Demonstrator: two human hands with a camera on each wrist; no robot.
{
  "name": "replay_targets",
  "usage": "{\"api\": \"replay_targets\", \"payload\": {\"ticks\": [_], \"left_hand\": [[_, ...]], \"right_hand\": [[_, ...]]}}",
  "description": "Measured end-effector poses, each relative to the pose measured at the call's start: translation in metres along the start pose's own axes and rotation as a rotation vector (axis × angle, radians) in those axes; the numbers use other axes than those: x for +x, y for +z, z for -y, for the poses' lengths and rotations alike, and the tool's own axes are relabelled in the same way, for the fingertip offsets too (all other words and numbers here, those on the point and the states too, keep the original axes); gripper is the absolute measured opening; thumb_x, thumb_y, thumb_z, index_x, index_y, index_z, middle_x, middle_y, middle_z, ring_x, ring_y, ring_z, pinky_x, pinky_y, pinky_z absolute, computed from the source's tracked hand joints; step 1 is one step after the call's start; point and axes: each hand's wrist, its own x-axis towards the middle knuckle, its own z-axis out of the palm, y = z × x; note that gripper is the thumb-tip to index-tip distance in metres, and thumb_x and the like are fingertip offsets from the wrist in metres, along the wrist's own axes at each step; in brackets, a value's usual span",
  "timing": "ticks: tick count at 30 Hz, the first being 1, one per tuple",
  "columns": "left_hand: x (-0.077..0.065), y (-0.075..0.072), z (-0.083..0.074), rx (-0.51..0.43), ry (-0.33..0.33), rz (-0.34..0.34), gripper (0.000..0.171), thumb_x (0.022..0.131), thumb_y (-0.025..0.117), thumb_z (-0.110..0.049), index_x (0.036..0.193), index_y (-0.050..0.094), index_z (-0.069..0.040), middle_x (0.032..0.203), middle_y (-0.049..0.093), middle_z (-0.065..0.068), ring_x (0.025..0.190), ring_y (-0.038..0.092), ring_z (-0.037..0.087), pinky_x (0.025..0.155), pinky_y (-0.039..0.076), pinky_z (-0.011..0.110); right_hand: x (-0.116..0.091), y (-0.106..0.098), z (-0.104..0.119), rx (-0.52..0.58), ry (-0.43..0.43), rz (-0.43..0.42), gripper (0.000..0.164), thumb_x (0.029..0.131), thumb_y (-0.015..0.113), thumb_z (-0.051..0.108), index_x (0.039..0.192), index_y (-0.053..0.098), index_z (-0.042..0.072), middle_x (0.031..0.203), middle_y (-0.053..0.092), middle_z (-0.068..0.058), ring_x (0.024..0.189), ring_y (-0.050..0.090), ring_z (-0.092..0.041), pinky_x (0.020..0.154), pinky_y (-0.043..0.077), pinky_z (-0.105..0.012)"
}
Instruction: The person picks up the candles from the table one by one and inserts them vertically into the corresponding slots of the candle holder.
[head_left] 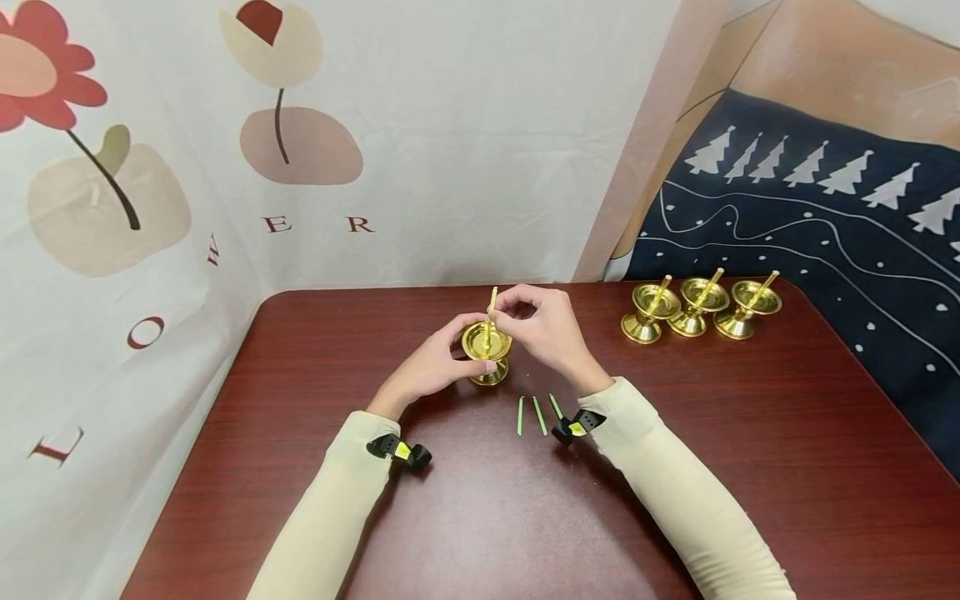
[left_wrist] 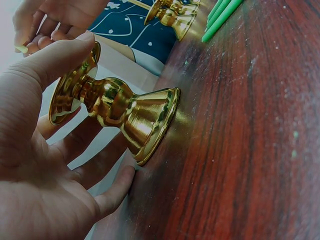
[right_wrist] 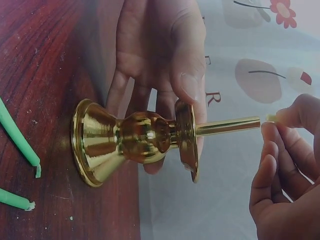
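A brass candle holder [head_left: 489, 371] with a dish, a waisted foot and an upright tube [right_wrist: 230, 126] stands on the table. My left hand [head_left: 431, 362] grips it from the left, the thumb at the dish's rim and the fingers behind. At the tube's tip, my right hand [head_left: 546, 327] pinches a thin pale yellow-green candle [head_left: 494, 297]. Only a short bit of that candle shows in the right wrist view, and the fingers hide the rest. Whether its lower end is inside the tube, I cannot tell. Several thin green candles [head_left: 521, 416] lie by my right wrist.
Three more brass candle holders [head_left: 692, 323] stand together at the back right of the dark red wooden table [head_left: 315, 350]. Behind the table hang a white cloth [head_left: 450, 167] with printed flowers and a navy cloth [head_left: 810, 225] with printed trees.
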Motion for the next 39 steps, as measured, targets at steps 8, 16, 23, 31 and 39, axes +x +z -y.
{"api": "replay_targets", "payload": {"ticks": [8,16,23,31,39], "left_hand": [[0.001,0.000,0.000,-0.010,-0.002,0.000,0.077,0.093,0.089,-0.017,0.160,0.050,-0.011,0.146,0.066,0.011,0.132,0.062,0.025,0.114,0.047,0.045],[0.001,0.000,0.000,-0.011,0.008,0.000,0.076,0.094,0.089,-0.017,0.159,0.051,-0.009,0.146,0.066,0.012,0.132,0.063,0.026,0.114,0.047,0.045],[0.001,0.000,0.002,-0.016,0.007,0.000,0.075,0.095,0.088,-0.015,0.159,0.050,-0.007,0.146,0.066,0.015,0.131,0.063,0.028,0.114,0.047,0.047],[0.001,0.000,0.002,-0.012,0.003,-0.002,0.075,0.095,0.088,-0.016,0.160,0.050,-0.008,0.146,0.066,0.015,0.131,0.063,0.028,0.114,0.047,0.047],[0.002,0.000,0.003,-0.023,0.007,0.002,0.076,0.094,0.088,-0.012,0.159,0.051,-0.009,0.143,0.067,0.014,0.130,0.064,0.027,0.113,0.049,0.046]], "right_hand": [[0.001,0.002,-0.003,-0.013,-0.015,0.005,0.006,0.094,0.081,-0.001,0.093,0.081,0.006,0.086,0.076,-0.003,0.077,0.069,-0.017,0.070,0.056,-0.030],[0.002,0.003,-0.004,-0.015,-0.035,0.003,0.007,0.094,0.081,0.000,0.091,0.081,0.006,0.085,0.076,-0.003,0.076,0.069,-0.016,0.069,0.056,-0.027],[0.002,0.004,-0.005,-0.022,-0.050,0.002,0.006,0.093,0.081,0.000,0.091,0.081,0.006,0.084,0.076,-0.003,0.075,0.068,-0.017,0.069,0.057,-0.030],[0.002,0.004,-0.007,-0.028,-0.065,0.013,0.006,0.093,0.080,-0.001,0.091,0.080,0.005,0.084,0.076,-0.003,0.075,0.069,-0.016,0.068,0.057,-0.029],[0.002,0.005,-0.012,-0.033,-0.101,0.014,0.002,0.093,0.078,0.003,0.091,0.079,0.002,0.084,0.076,-0.002,0.075,0.070,-0.015,0.068,0.057,-0.024]]}}
